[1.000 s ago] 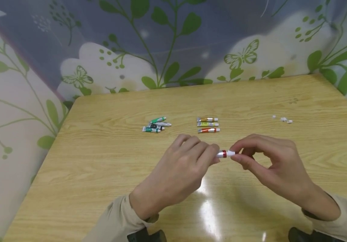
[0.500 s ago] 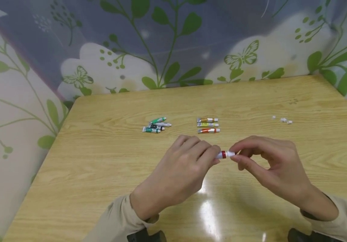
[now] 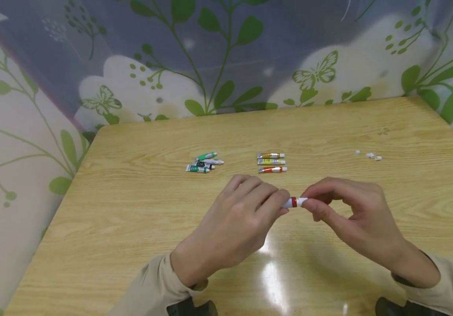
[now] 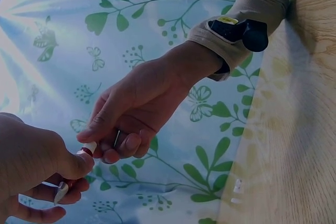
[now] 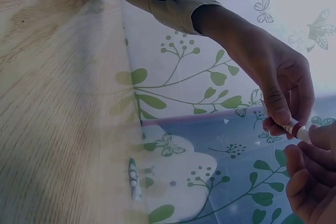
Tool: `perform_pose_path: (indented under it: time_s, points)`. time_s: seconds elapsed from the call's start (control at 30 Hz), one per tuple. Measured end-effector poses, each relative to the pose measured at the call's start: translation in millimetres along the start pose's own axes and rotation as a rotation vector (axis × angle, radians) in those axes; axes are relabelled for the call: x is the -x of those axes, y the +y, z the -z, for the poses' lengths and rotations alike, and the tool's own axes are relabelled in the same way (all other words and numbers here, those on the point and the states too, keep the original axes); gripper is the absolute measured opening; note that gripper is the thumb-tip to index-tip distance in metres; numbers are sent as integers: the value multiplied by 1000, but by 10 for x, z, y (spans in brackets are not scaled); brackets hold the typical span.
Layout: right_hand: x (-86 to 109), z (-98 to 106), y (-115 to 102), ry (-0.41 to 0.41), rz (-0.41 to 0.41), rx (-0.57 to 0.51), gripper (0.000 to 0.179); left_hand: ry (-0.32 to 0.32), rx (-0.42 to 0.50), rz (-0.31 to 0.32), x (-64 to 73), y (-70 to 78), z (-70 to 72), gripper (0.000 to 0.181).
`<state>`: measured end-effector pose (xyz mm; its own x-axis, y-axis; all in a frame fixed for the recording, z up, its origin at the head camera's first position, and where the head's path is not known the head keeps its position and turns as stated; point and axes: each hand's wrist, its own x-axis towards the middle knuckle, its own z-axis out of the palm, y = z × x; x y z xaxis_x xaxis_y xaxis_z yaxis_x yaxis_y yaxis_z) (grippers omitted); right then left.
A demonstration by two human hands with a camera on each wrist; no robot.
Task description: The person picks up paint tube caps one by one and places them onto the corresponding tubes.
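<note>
Over the front middle of the table, my left hand [image 3: 238, 224] grips a small paint tube [image 3: 291, 202] with a red band near its neck. My right hand [image 3: 357, 215] pinches the tube's white cap [image 3: 302, 201] between thumb and forefinger. In the left wrist view the silvery tail of the paint tube [image 4: 61, 192] pokes out below the left fingers. The right wrist view shows the red band of the paint tube [image 5: 297, 128] between the two hands. Most of the tube body is hidden in the left hand.
Behind the hands, brown, yellow and orange paint tubes [image 3: 271, 170] lie in a column. A loose pile of green, black and white paint tubes [image 3: 197, 168] lies farther left. Several small white pieces [image 3: 370, 155] lie at the right on the wooden table [image 3: 131, 210]. Patterned fabric [image 3: 242, 57] stands behind it.
Both hands stay in nearly the same place. The right fingertips have shifted slightly on the white cap, and a narrow pale gap shows between the cap and the red band.
</note>
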<state>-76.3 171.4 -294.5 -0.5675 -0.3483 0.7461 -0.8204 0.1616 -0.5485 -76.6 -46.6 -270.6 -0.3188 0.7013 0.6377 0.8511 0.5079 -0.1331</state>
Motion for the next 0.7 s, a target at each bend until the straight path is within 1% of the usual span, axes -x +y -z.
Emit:
perform_pose_path:
  time_s: [0.1,0.2,0.5,0.6,0.7]
  points:
    - [3,-3,5,-11,-6,28,16,8,-5,-7,1,3,3,11]
    - [18,-16,16,-13,-9,33,20,15,-7,-14,4,10,0,10]
    - [50,-49,38,-42,-9,55,27,9,-7,-15,16,24,-16,10]
    - [52,-49,42,-57,-11,37,25,17,-10,-18,13,21,-24,10]
    - [43,-39,33,-67,-33,33,20,21,-13,-19,16,13,-28,11]
